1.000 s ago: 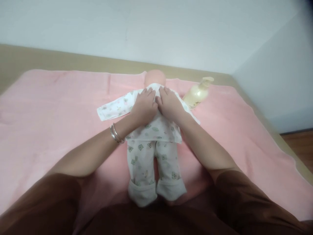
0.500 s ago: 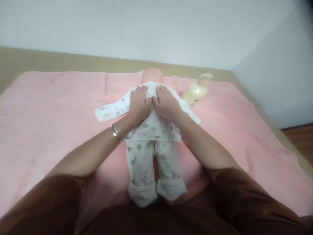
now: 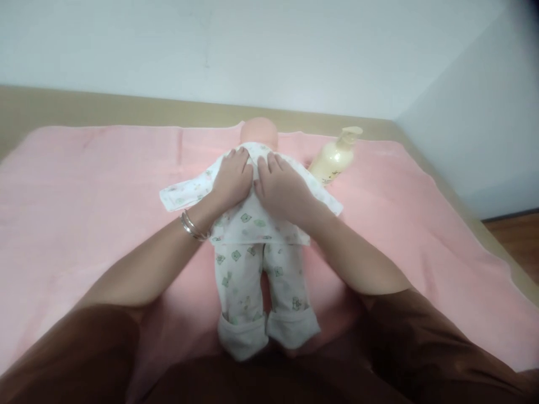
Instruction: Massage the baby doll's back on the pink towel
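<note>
A baby doll lies stretched out on a pink blanket, its bare head at the far end. It wears a white printed shirt and matching pants with turned-up cuffs. My left hand rests on the left side of the shirt's upper part, fingers laid flat toward the shoulder. Beside it, my right hand lies on the right side with its fingers slightly apart. The thumbs are close together near the middle. Whether the doll's face is up or down cannot be made out.
The pink blanket covers most of a tan surface against a pale wall. A cream pump bottle leans at the doll's right sleeve. Wooden floor shows past the right edge.
My right hand has slid slightly left and toward me on the shirt. My left hand stays on the shirt with little change. The whole view has shifted slightly.
</note>
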Motion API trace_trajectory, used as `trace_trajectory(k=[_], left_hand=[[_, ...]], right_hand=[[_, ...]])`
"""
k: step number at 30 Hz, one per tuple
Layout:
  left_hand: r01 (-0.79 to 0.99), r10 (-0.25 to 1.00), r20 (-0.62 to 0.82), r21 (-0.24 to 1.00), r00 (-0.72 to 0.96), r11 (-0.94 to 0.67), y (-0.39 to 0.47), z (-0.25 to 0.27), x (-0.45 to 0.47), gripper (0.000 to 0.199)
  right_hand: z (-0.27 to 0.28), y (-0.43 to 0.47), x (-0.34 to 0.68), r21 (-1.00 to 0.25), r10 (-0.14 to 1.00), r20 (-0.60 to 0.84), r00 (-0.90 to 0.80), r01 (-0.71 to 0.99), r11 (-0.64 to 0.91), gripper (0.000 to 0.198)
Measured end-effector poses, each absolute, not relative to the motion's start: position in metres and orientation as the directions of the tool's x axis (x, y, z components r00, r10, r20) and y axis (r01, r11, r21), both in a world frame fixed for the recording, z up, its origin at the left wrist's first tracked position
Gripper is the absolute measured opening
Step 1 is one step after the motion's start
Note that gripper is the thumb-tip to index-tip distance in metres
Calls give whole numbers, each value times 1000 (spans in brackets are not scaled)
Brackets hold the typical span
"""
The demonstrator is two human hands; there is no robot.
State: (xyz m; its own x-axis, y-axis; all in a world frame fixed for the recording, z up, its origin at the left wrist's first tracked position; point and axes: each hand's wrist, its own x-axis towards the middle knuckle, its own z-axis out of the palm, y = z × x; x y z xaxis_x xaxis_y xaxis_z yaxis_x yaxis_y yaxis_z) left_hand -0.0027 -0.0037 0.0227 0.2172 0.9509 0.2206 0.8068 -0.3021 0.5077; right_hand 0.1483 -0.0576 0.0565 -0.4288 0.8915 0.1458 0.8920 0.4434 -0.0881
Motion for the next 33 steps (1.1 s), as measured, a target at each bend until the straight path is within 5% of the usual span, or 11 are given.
trace_trajectory(k=[15, 27, 33], left_hand=[[792, 961, 249, 558, 123, -246, -11, 22, 3, 59], [720, 958, 276, 648, 83, -249, -10, 19, -1, 59], [779, 955, 282, 575, 97, -249, -15, 24, 2, 57]], right_hand=[[42, -17, 158, -321, 943, 189, -275, 890, 324, 61], [48, -23, 155, -324, 945, 206, -253, 894, 310, 62], [44, -20, 156, -311, 937, 219, -272, 891, 331, 60]])
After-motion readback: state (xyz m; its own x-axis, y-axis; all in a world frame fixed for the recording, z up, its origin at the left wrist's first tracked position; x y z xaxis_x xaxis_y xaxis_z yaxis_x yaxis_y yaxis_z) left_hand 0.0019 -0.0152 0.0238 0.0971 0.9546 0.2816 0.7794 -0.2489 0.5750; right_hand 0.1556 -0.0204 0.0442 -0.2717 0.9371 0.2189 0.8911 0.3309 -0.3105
